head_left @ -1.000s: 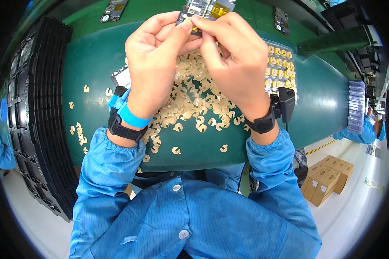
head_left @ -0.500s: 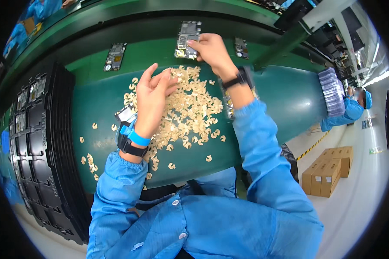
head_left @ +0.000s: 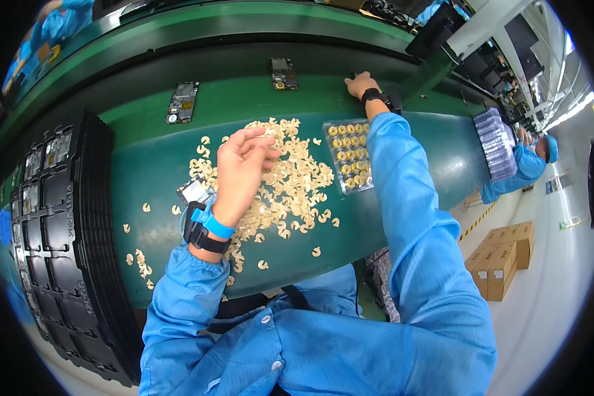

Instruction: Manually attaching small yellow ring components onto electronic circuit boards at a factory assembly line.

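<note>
My left hand [head_left: 244, 165] hovers over a heap of cream C-shaped pieces [head_left: 290, 178], fingertips curled in toward the thumb; whatever they pinch is too small to name. At the far side of the bench my right hand [head_left: 363, 84] is closed on a circuit board, almost wholly hidden under the fingers. Two more circuit boards lie on the green ledge, one in the middle [head_left: 284, 74] and one to the left [head_left: 183, 102]. Beside my right forearm a clear tray [head_left: 330, 146] holds several round yellow parts. A board with a silvery face [head_left: 195, 191] rests by my left wrist.
Stacked black trays [head_left: 59, 231] with compartments rise at the left. Bundled clear packaging [head_left: 496, 145] stands at the right end of the green surface [head_left: 435, 158]. A green post [head_left: 432, 72] is near my right hand. Cardboard boxes [head_left: 501, 264] sit on the floor; a co-worker [head_left: 528, 162] is beyond.
My right hand has put its circuit board down on the ledge and moved right to the board there. My left hand stays over the heap, its fingers drawn closer together.
</note>
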Demonstrator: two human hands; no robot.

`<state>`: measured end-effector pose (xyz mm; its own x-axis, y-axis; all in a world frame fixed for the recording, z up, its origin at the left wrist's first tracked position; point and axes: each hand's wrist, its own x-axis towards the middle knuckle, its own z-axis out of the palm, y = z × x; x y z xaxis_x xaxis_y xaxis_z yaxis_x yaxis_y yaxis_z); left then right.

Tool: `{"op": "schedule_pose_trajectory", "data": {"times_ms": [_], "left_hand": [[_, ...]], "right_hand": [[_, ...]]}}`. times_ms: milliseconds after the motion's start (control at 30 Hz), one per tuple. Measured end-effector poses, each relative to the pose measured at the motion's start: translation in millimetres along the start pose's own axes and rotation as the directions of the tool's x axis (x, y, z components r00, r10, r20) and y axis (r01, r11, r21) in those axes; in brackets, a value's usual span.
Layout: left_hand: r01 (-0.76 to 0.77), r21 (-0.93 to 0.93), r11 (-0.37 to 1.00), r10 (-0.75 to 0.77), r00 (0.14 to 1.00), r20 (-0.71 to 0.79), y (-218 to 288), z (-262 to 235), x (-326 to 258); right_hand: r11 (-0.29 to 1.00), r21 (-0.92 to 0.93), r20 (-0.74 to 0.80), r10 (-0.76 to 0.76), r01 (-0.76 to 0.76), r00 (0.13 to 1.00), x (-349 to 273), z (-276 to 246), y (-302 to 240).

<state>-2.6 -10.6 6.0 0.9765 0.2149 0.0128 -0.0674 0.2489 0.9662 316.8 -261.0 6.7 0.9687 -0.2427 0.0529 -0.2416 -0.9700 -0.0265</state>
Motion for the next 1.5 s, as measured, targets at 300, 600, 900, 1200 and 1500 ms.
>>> {"op": "schedule_pose_trajectory", "data": {"times_ms": [300, 600, 900, 1200, 1500], "left_hand": [[-0.014, 0.025, 1.0, 0.015, 0.999, -0.037, 0, -6, 2], [0.147, 0.036, 0.988, -0.151, 0.979, 0.135, -2, -1, 2], [0.025, -0.035, 0.999, -0.021, 0.994, 0.105, -5, 0, 2], [-0.185, 0.182, 0.966, 0.166, 0.98, 0.112, -4, 0, -2], [-0.239, 0.137, 0.961, 0.221, 0.965, 0.139, -4, 5, -8]], "right_hand": [[0.654, 0.391, -0.522, -0.422, 0.647, 0.742, -56, -6, -4], [-0.087, 0.996, -0.037, -0.583, -0.017, 0.812, -255, -34, -17], [0.669, 0.367, -0.422, -0.499, 0.646, 0.757, -230, -51, 98], [0.627, 0.473, -0.212, -0.601, 0.619, 0.771, -234, -30, 130], [0.491, 0.444, -0.268, -0.725, 0.749, 0.634, -236, -36, 127]]}}
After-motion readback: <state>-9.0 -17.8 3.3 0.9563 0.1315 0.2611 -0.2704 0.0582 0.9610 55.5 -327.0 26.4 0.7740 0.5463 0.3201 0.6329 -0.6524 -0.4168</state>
